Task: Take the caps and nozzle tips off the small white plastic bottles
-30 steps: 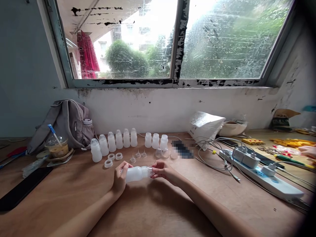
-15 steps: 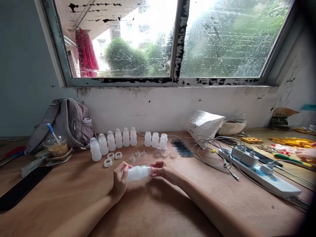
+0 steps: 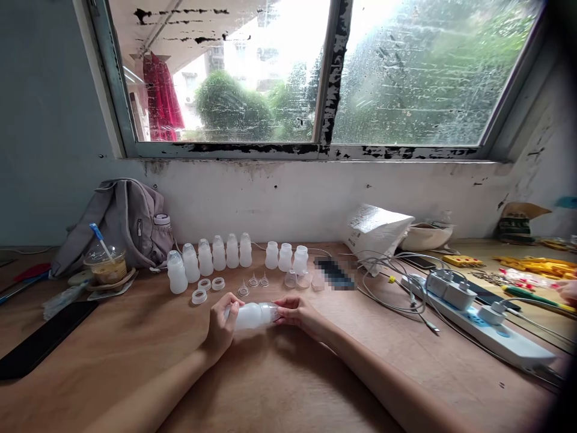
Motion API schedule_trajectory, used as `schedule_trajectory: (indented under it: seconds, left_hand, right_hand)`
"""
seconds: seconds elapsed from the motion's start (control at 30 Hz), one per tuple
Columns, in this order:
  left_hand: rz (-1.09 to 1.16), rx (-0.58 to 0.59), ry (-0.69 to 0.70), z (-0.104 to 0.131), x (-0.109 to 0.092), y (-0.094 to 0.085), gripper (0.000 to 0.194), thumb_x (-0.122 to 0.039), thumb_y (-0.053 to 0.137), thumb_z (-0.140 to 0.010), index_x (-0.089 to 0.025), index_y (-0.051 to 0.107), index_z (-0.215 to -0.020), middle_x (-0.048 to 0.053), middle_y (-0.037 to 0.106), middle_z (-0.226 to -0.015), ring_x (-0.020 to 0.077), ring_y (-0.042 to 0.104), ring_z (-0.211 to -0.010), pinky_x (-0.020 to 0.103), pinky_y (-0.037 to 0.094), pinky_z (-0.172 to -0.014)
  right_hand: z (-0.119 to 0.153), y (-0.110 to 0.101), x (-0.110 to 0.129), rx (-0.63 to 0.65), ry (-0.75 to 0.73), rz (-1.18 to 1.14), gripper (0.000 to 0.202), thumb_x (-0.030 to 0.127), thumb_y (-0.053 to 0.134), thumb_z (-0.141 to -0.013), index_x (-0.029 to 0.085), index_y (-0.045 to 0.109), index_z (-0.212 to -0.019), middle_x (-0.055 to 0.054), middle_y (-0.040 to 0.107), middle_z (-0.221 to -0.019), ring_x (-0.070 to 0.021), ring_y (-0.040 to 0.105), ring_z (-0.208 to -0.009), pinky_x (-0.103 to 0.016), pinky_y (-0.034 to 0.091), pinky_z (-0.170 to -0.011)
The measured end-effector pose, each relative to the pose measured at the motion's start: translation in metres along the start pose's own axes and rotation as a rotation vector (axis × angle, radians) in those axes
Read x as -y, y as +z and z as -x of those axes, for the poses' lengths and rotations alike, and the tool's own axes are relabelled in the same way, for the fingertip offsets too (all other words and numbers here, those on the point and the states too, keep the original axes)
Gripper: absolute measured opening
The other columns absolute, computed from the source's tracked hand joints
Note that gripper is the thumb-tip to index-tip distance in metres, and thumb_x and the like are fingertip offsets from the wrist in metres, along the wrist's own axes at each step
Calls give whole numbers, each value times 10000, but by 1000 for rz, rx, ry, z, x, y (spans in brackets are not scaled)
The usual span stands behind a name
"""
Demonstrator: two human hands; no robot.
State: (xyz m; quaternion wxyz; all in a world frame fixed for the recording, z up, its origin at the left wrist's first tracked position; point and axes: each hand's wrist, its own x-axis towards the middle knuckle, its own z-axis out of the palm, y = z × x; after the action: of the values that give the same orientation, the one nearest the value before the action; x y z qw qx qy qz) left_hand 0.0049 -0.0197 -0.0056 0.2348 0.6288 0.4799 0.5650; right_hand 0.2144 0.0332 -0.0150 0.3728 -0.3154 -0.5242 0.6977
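Observation:
A frosted white bottle lies sideways just above the table, its clear cap pointing right. My left hand is wrapped round its base end, while my right hand pinches the clear cap end. Behind them is a row of several capped bottles. To its right stand three bottles without caps. Three white rings and three clear nipples lie between the row and my hands. Three clear covers sit in front of the uncapped bottles.
A grey backpack, an iced drink and a black phone-like slab are at left. At right are a white bag, cables, a power strip and another person's hand at the edge.
The whole view has shifted slightly, so things appear a little further right. Both hands keep their hold on the bottle. The other person's hand shows less at the right edge.

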Motion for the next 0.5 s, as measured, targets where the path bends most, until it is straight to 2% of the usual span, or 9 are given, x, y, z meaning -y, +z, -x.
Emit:
schedule_trajectory:
  seconds: [0.2,0.5]
  left_hand:
    - [10,-23,1,0,0,0,245,-321,387,-783,-179,535,-648,3,541,-601,143,474,-554,225,321,-517]
    - [-27,4,57,1,-2,-2,242,-300,369,-802,-163,517,-669,-1,543,-622,136,486,-574,225,338,-534]
  right_hand:
    - [0,0,0,17,-56,17,265,243,707,-602,124,642,-829,-48,633,-813,-135,598,-698,-278,482,-698]
    - [1,1,1,10,-53,19,316,270,718,-580,115,636,-843,-58,628,-843,-137,595,-692,-292,480,-706]
